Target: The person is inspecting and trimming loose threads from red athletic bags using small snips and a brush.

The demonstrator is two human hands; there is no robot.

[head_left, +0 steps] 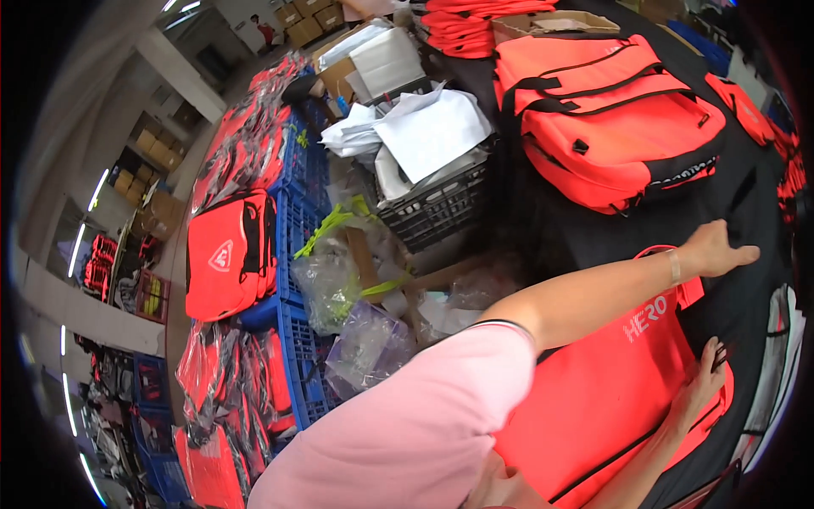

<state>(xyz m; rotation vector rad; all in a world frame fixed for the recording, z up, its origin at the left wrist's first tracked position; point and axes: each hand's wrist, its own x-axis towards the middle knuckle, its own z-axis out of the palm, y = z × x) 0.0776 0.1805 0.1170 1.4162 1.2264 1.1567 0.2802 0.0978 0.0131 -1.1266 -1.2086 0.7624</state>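
Note:
A bright red backpack (pixel 585 407) lies flat in front of me on a black-covered table, with white printing near its top and a black zip along its near side. My left hand (pixel 719 248) reaches past the top of this backpack, over the black cover, thumb and fingers apart and nothing visible in them. On the right side of the backpack, the fingers of my right hand (pixel 702 373) are closed at its edge. A small black piece shows at those fingertips; I cannot tell whether it is a zip pull or a strap.
Another red backpack (pixel 610 127) stands further up the table. Left of it, a black crate (pixel 441 204) holds white sheets. Blue crates (pixel 297 339) carry red bags in clear plastic (pixel 237 382). Loose plastic wrap (pixel 326 276) lies between crates and table.

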